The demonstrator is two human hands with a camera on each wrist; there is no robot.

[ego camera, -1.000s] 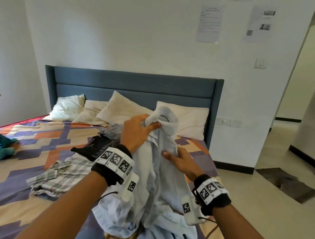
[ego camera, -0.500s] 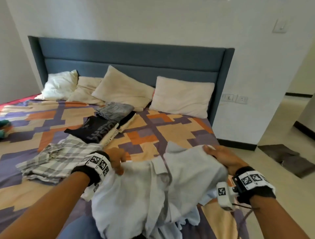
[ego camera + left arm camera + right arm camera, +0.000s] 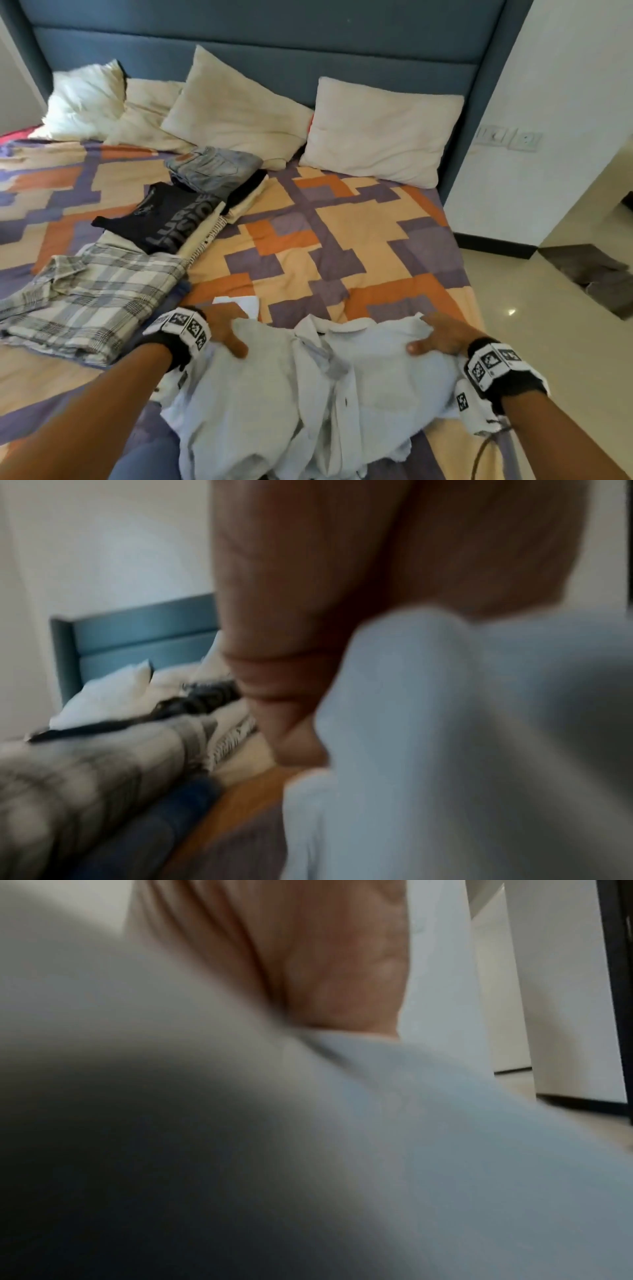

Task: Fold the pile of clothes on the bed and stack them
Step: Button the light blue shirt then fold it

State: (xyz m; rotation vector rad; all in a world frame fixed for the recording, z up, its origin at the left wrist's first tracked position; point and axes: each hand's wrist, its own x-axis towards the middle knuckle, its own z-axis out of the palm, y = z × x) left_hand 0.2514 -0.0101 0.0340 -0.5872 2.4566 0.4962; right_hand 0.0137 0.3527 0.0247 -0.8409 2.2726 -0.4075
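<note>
My left hand (image 3: 222,329) grips one shoulder of the pale blue shirt (image 3: 308,394), thumb on top; my right hand (image 3: 442,334) pinches the other, fingers curled under.

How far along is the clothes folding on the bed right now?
Done: a plaid shirt, a black tee and grey jeans lie folded in a row. In hand: left hand and right hand grip the pale blue shirt, unfolded. Left: folding it, stacking everything.
</note>
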